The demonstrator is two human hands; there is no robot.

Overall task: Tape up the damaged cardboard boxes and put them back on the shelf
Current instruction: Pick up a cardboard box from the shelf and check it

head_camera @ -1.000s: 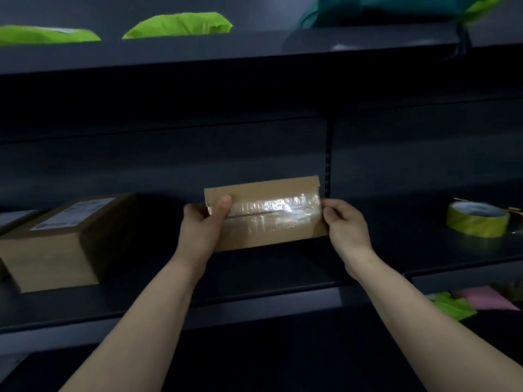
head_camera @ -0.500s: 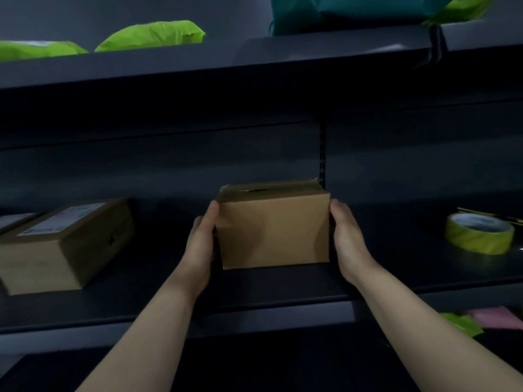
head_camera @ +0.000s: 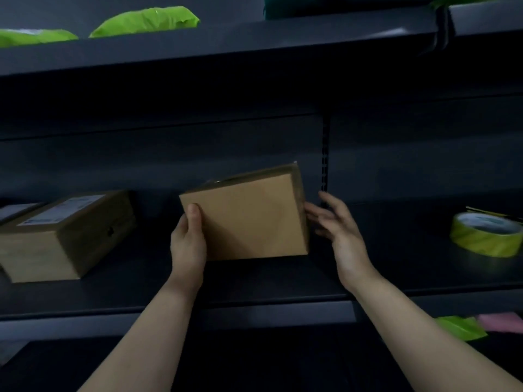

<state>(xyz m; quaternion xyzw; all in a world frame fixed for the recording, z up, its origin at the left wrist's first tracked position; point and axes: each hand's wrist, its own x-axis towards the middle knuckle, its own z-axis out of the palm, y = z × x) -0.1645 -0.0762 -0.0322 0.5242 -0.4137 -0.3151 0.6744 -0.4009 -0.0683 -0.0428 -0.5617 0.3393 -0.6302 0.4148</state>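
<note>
A small brown cardboard box [head_camera: 249, 219] stands on the dark middle shelf [head_camera: 254, 281], turned at an angle, its plain side facing me. My left hand [head_camera: 188, 239] grips its left edge, thumb on the front face. My right hand [head_camera: 336, 230] is at the box's right side with fingers spread and straight, fingertips just touching or barely off it. A roll of yellow tape [head_camera: 486, 234] lies on the same shelf at far right.
A larger labelled cardboard box [head_camera: 68, 233] sits on the shelf at left. Green bags [head_camera: 144, 21] lie on the upper shelf. Green and pink packets [head_camera: 478, 326] lie on the lower shelf at right. A slotted upright [head_camera: 325, 159] stands behind the small box.
The box was tipped so its taped face turned away, then set on the shelf and rotated. My right hand has let go and opened.
</note>
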